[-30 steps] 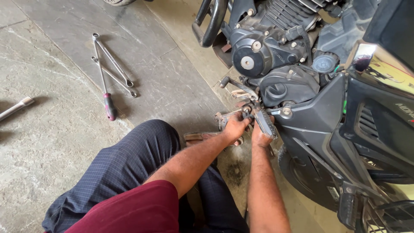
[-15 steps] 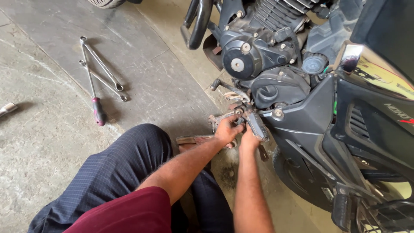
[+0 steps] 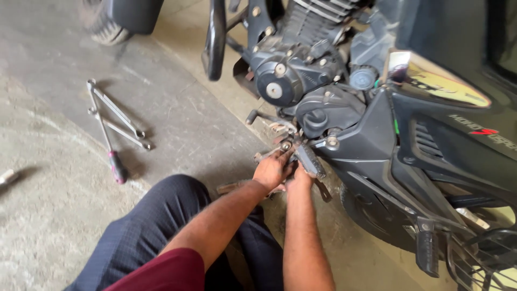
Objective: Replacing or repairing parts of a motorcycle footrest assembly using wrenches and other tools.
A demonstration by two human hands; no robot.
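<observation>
A black motorcycle (image 3: pixel 409 134) stands on the right, its engine (image 3: pixel 301 86) facing me. My left hand (image 3: pixel 272 170) grips the metal bracket at the footrest mount, just below the gear lever (image 3: pixel 264 116). My right hand (image 3: pixel 301 173) is mostly hidden behind the left, fingers wrapped around the black rubber footrest (image 3: pixel 311 160). Both forearms reach forward from my lap, over my dark trousered knee (image 3: pixel 161 215).
Two long spanners (image 3: pixel 121 121) and a screwdriver with a dark red handle (image 3: pixel 110 156) lie on the concrete floor to the left. A tool end (image 3: pixel 6 177) shows at the left edge. A tyre (image 3: pixel 105 24) sits at top left. The rear footrest (image 3: pixel 428 250) juts out lower right.
The view has shifted, so the motorcycle and tools sit a little lower and more to the right in frame. Both hands stay at the footrest, barely moved.
</observation>
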